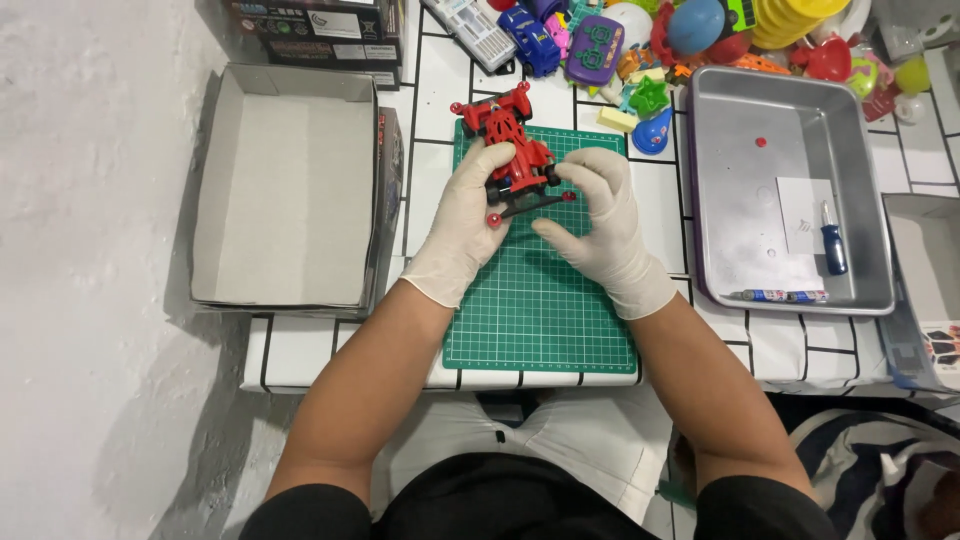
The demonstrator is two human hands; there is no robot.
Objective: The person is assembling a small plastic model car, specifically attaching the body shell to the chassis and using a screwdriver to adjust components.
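Observation:
A red toy racing car [508, 140] with black wheels lies on a green cutting mat [540, 310] on a white tiled table. Both my hands wear white gloves. My left hand [470, 215] grips the car's near left side, fingers around a rear wheel. My right hand [600, 215] holds the near right side by the rear bumper with its small red rollers. The car's nose points away from me.
An open grey cardboard box [285, 185] sits to the left. To the right stands a metal tray [720, 150] holding a blue screwdriver [832, 240], a paper slip and a pen. Several colourful toys [640, 50] pile up at the back.

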